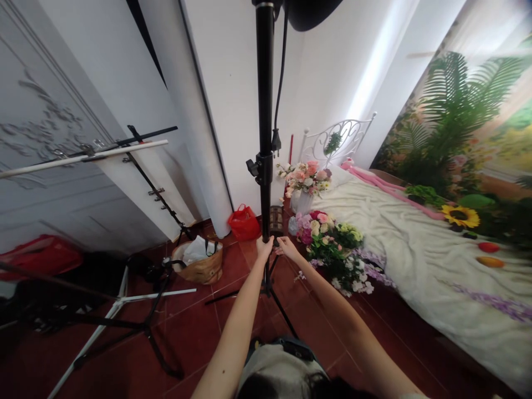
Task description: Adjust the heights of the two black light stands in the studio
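Observation:
A black light stand (265,100) rises upright in front of me. My left hand (264,248) is closed around its pole, low down near the lower collar. Right beside it, my right hand (286,247) has its fingers bent at a small dark clamp knob (277,241) on the collar; the fingertips are partly hidden. Higher up, another collar with a knob (253,167) sits on the pole. A black cable with a plug (276,141) hangs along it from a dark lamp head (311,12) at the top. The stand's legs (284,313) spread over the tiles.
Flower bouquets (328,238) and a flower vase (305,200) stand right of the stand, beside a bed with a cream blanket (415,266). Leftward are a red bag (244,223), a woven basket (203,267), and other stands with white legs (120,302) on the red tiled floor.

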Available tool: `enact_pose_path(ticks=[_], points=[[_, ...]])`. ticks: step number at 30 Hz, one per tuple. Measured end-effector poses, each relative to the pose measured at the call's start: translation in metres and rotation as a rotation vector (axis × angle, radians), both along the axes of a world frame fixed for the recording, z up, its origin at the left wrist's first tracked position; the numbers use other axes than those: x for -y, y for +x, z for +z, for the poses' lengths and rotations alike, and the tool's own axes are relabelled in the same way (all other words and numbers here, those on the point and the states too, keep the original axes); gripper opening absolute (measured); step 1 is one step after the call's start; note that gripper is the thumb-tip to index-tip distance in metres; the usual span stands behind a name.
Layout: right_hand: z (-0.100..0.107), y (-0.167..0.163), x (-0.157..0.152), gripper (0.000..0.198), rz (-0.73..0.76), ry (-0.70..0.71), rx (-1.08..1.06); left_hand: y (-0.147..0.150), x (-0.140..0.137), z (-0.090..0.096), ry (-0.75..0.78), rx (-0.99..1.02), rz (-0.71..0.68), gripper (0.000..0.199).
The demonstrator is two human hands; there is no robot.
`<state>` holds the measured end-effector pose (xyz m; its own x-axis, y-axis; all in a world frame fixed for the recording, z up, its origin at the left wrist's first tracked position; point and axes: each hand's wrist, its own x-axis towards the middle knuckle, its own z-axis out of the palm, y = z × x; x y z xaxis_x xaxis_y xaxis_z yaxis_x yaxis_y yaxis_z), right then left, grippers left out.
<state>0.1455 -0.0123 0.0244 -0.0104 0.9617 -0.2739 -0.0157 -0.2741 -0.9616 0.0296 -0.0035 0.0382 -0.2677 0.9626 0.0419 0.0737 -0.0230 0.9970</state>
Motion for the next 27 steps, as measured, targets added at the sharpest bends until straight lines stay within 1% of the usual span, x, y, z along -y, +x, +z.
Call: enact_pose_path(ticks=[3, 5, 7, 9, 11, 15, 16, 17, 19, 22, 24, 27], points=[[0.014, 0.003, 0.001, 0.03, 0.025, -0.054, -0.101, 0.0, -0.002, -0.002, 0.014, -0.018, 0.02, 0.017], [0.021, 0.006, 0.005, 0.03, 0.043, -0.041, -0.148, 0.0, -0.002, -0.002, 0.005, -0.016, 0.027, 0.016], [0.023, 0.008, 0.01, 0.028, 0.055, -0.019, -0.17, 0.0, -0.003, -0.002, -0.011, -0.007, 0.029, 0.016], [0.019, 0.01, 0.014, 0.027, 0.067, 0.016, -0.184, 0.0, -0.003, -0.004, -0.018, 0.002, 0.033, 0.016], [0.01, 0.011, 0.017, 0.028, 0.052, 0.08, -0.16, 0.0, -0.004, -0.006, -0.019, 0.01, 0.033, 0.016], [-0.011, 0.012, 0.015, 0.034, -0.113, 0.277, -0.009, 0.001, -0.005, -0.013, -0.022, 0.011, 0.011, 0.019], [-0.015, 0.012, 0.015, 0.034, -0.13, 0.324, 0.017, 0.001, -0.005, -0.014, -0.02, 0.012, 0.007, 0.02], [-0.019, 0.012, 0.014, 0.033, -0.126, 0.363, 0.029, 0.001, -0.005, -0.015, -0.013, 0.012, 0.003, 0.02], [-0.022, 0.01, 0.012, 0.031, -0.064, 0.406, 0.018, 0.0, -0.005, -0.014, 0.004, 0.008, -0.003, 0.02], [-0.023, 0.007, 0.012, 0.032, -0.008, 0.361, -0.031, 0.0, -0.004, -0.011, 0.02, -0.016, -0.011, 0.018], [-0.023, 0.006, 0.011, 0.035, -0.024, 0.314, -0.061, -0.001, -0.004, -0.009, 0.015, -0.026, -0.006, 0.018], [-0.022, 0.004, 0.007, 0.039, -0.069, 0.284, -0.099, -0.001, -0.003, -0.007, 0.002, -0.022, 0.002, 0.017]])
